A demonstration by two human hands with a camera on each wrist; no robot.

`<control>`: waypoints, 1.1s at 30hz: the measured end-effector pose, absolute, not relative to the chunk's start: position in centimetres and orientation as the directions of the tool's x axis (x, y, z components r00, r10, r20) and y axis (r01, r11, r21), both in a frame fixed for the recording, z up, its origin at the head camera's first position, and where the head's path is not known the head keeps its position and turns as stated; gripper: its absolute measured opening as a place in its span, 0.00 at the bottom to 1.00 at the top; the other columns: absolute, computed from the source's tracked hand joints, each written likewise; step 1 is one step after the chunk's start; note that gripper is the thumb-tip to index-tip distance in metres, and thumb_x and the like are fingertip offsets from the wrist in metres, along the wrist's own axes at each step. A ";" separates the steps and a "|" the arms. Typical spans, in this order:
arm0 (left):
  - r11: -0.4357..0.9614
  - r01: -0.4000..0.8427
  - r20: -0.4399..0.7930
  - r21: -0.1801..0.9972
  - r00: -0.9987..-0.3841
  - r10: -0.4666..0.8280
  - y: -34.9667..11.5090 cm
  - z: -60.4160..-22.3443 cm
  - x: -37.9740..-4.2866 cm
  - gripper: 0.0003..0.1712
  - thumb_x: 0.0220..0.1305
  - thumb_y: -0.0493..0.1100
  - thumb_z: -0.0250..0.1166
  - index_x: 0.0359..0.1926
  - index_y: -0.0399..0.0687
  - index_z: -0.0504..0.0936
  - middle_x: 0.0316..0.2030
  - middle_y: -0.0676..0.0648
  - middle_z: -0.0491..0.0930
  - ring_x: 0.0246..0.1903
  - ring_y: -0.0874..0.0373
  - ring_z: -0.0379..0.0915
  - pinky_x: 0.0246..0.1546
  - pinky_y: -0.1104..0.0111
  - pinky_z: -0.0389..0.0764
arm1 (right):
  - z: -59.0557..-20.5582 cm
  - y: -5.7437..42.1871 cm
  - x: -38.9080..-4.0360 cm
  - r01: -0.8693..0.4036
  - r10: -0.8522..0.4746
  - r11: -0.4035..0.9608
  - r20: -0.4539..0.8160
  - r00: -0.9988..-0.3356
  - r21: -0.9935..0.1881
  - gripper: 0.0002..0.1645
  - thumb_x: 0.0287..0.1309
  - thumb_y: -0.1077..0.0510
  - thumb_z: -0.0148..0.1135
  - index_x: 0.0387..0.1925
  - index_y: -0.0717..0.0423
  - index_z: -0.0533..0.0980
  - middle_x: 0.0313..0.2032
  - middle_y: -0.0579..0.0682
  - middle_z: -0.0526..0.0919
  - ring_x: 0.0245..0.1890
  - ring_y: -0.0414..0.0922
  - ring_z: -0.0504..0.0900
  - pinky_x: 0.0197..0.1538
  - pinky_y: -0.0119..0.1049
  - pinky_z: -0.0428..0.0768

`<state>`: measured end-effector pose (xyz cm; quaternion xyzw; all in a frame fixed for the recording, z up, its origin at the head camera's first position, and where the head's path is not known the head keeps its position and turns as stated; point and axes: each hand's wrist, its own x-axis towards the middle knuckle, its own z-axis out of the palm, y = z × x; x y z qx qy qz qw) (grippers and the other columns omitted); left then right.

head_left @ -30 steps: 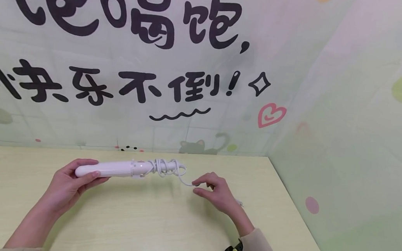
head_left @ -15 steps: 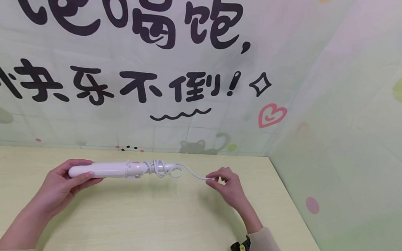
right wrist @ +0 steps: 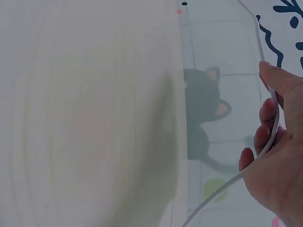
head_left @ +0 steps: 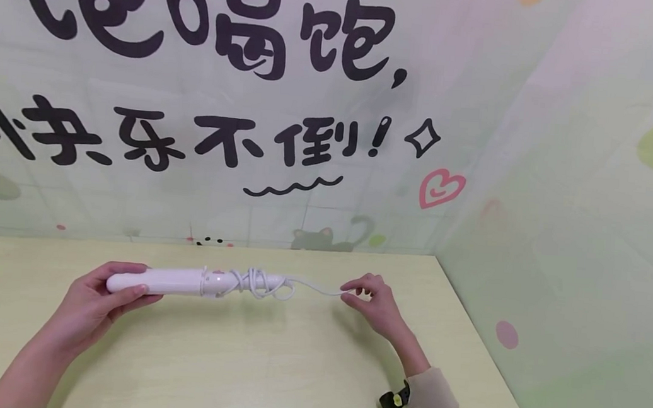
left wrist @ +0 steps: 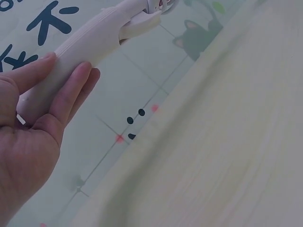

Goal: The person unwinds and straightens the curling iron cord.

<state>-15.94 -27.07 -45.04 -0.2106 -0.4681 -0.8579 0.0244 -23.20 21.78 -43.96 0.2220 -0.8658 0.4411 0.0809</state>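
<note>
Now that my right hand [head_left: 376,302]'s further out, there's more free cord [right wrist: 277,113]

My white wand [head_left: 170,281] is up over the table [head_left: 270,364], left hand [head_left: 95,298] gripping its thick end. Compared with a second ago, the loose stretch to my right-hand pinch is longer. I'd call that some slack gained, but loops still wrap the thin end.

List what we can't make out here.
Cord beyond the right hand: cut off by the bottom edge, right wrist view; hidden behind the hand and wrist, head view.
Front end of the wand: cut off by the top edge, left wrist view.
Wand surface under the coils: partly covered by them, head view.
Wand markings: too small to read, head view.
</note>
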 end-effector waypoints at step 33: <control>-0.553 0.258 0.400 0.793 -0.904 0.152 -27.0 -44.7 -15.7 0.25 0.68 0.13 0.47 0.60 0.28 0.78 0.55 0.41 0.73 0.51 0.49 0.82 0.54 0.54 0.86 | -42.8 17.0 -22.2 -0.523 -0.471 0.407 0.318 -0.823 -0.749 0.23 0.78 0.57 0.54 0.68 0.61 0.69 0.53 0.60 0.85 0.54 0.55 0.84 0.59 0.52 0.87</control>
